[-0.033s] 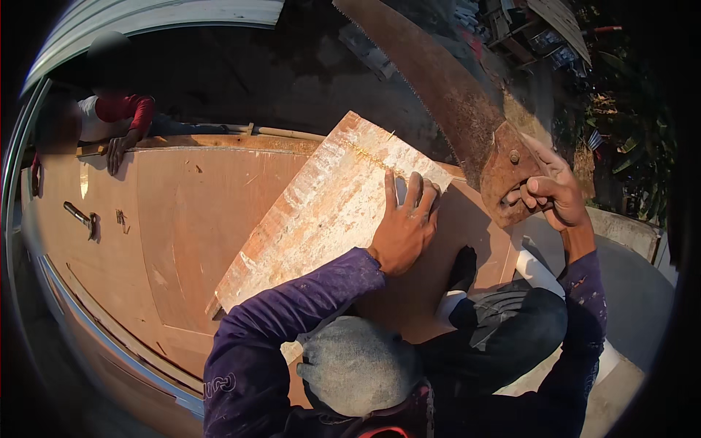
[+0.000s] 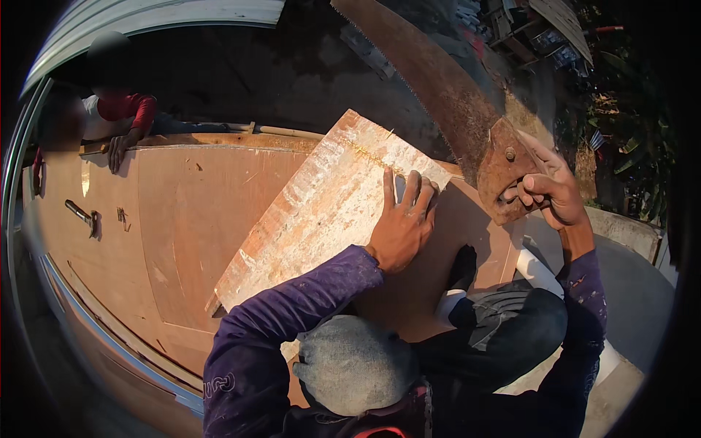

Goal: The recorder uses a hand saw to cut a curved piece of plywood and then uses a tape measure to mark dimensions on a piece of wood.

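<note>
My right hand [image 2: 556, 191] is closed round the worn wooden handle of a rusty handsaw [image 2: 445, 87]. The saw's long toothed blade points up and away to the left, raised beside the board's right end. My left hand [image 2: 403, 228] lies on a pale, plaster-smeared wooden board [image 2: 314, 197], fingers stretched out near its far right end. A line of yellowish sawdust [image 2: 369, 157] runs across the board just beyond those fingertips. The board lies slantwise over a large brown plywood sheet [image 2: 212, 197].
On the plywood at left lie a hammer [image 2: 82, 217] and a small heap of nails [image 2: 123, 217]. A person in a red sleeve [image 2: 139, 117] rests a hand on the sheet's far left edge. My bent leg [image 2: 504, 321] is beside the board, near a white pipe [image 2: 539, 274].
The saw and my right hand have shifted very slightly to the left and up. My left hand stays on the board.
</note>
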The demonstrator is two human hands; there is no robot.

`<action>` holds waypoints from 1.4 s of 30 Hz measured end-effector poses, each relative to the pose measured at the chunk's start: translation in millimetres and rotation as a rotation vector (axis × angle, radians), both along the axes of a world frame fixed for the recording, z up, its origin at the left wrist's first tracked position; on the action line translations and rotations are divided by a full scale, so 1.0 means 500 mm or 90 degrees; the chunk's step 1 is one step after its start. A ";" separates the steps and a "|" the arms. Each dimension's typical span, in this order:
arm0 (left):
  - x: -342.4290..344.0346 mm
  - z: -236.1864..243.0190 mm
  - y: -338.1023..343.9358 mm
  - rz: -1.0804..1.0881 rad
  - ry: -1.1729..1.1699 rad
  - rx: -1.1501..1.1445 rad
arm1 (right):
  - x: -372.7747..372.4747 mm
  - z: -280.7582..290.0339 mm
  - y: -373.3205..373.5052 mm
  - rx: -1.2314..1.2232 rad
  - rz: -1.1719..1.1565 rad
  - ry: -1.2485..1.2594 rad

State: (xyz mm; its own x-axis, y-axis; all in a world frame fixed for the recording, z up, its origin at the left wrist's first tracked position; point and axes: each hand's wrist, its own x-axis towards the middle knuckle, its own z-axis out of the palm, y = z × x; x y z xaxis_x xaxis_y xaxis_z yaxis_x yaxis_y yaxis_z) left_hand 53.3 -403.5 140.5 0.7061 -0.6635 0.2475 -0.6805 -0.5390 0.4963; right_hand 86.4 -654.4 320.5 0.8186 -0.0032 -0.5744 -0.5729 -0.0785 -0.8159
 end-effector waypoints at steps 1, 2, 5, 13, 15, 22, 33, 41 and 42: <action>-0.007 -0.013 0.004 -0.014 0.016 -0.015 | 0.004 -0.007 0.023 -0.009 -0.011 -0.013; -0.024 -0.036 0.001 -0.012 0.015 -0.011 | 0.007 -0.010 0.037 -0.018 -0.022 -0.025; -0.061 -0.118 -0.005 -0.056 0.065 0.035 | 0.034 -0.041 0.076 -0.007 0.039 -0.029; -0.057 -0.152 0.020 -0.081 0.059 0.063 | 0.017 -0.112 0.087 0.033 0.085 -0.112; -0.060 -0.138 0.045 -0.096 0.051 0.145 | 0.014 -0.099 0.071 0.056 0.099 -0.126; -0.053 -0.134 0.191 0.027 0.115 0.161 | -0.028 -0.188 0.083 0.126 0.070 -0.165; 0.205 -0.157 0.270 0.482 0.173 0.240 | -0.145 -0.296 0.284 -0.024 -0.073 -0.364; 0.221 -0.187 0.290 0.443 0.099 0.175 | -0.156 -0.313 0.361 -0.032 -0.068 -0.409; 0.222 -0.178 0.283 0.441 0.102 0.170 | -0.155 -0.316 0.358 -0.059 -0.054 -0.413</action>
